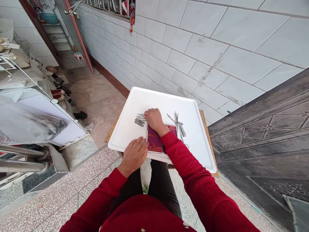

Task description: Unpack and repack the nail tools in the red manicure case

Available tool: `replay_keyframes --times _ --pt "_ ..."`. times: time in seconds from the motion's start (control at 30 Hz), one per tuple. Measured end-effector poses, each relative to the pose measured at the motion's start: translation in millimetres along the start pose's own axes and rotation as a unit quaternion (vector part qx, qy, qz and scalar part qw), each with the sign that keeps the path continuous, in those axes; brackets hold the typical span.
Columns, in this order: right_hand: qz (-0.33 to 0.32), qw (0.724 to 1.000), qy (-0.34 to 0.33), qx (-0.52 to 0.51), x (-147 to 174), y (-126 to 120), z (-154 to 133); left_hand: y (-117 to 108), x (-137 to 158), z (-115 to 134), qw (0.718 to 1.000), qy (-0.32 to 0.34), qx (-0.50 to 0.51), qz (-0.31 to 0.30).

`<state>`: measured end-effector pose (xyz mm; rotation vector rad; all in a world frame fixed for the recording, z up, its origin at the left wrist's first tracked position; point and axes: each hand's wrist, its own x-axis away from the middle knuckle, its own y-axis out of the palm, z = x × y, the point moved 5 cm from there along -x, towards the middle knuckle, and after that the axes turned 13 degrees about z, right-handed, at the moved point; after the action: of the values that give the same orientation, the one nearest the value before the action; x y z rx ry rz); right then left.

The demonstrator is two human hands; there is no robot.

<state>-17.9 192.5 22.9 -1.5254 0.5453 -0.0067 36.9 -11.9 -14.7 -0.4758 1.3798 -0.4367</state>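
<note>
An open manicure case (154,141) with a purple-red lining and a row of small loops lies near the front edge of the white tray (164,100). Beside its left edge my left hand (134,153) rests with fingers stretched out, the fingertips touching the case's side. My right hand (154,120) reaches across the case to slim metal tools (140,116). Its fingers are curled down and closed at their ends; what they hold is hidden. Nail clippers (139,122) lie just below those tools. More metal tools (178,124), including nippers and clippers, are piled right of the case.
The tray sits on a wooden board (205,125) over my knees. A tiled wall (173,51) stands ahead, and a dark carved door (265,129) is at the right. Shoes (59,95) and a cluttered rack (21,74) are on the left, near a doorway.
</note>
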Motion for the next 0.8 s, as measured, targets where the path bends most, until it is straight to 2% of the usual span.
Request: replay_keyframes --times 0.43,0.8 --pt "0.006 1.000 0.028 -0.005 4 1 10 2 1 0 1.000 0.002 -0.002 0.004" --pt "0.000 0.997 0.071 0.023 5 3 13 2 3 -2 1.000 -0.007 0.009 -0.022"
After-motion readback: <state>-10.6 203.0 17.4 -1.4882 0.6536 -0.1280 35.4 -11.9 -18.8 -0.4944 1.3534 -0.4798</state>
